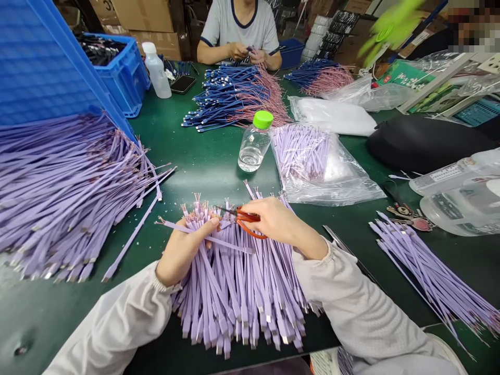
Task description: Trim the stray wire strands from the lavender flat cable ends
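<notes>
My left hand (187,247) is closed on a flat purple cable (230,245), its thumb pressed along it. Stripped wire ends poke out past the hand at the left. In my right hand (275,221) is a pair of scissors (250,224) with orange-red handles, its dark blades pointing left near my left fingertips. Whether the blades touch the cable I cannot tell. Both hands are above a thick bundle of purple cables (250,291), plugs towards me and bare wires away.
A large purple cable pile (58,198) lies at left by a blue crate (117,73). Ahead stand a green-capped bottle (252,151) and a bag of cables (312,161). More cables (429,276) lie at right. Across the table a person (242,31) handles blue cables (230,96).
</notes>
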Demonstrator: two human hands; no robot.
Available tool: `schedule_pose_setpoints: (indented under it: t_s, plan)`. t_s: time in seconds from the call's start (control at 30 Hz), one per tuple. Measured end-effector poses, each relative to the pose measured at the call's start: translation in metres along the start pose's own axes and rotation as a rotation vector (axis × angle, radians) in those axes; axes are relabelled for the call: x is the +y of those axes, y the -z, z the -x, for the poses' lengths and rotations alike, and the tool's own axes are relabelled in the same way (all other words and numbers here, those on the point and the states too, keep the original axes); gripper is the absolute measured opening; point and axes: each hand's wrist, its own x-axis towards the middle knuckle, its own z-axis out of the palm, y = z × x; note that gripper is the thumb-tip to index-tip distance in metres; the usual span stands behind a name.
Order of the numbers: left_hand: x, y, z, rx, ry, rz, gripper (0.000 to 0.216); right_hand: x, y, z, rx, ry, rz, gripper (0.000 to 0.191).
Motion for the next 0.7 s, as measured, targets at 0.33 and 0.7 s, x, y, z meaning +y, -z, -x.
schedule_pose_setpoints:
  t_s: [0.33, 0.7]
  plan:
    - [0.000, 0.008, -0.001, -0.063, -0.012, -0.060, 0.025, -0.011, -0.021, -0.002, 0.371, 0.049, -0.297, 0.012]
    - [-0.002, 0.003, -0.003, 0.023, -0.106, -0.081, 0.023, -0.012, -0.033, -0.002, 0.409, 0.139, -0.345, 0.013]
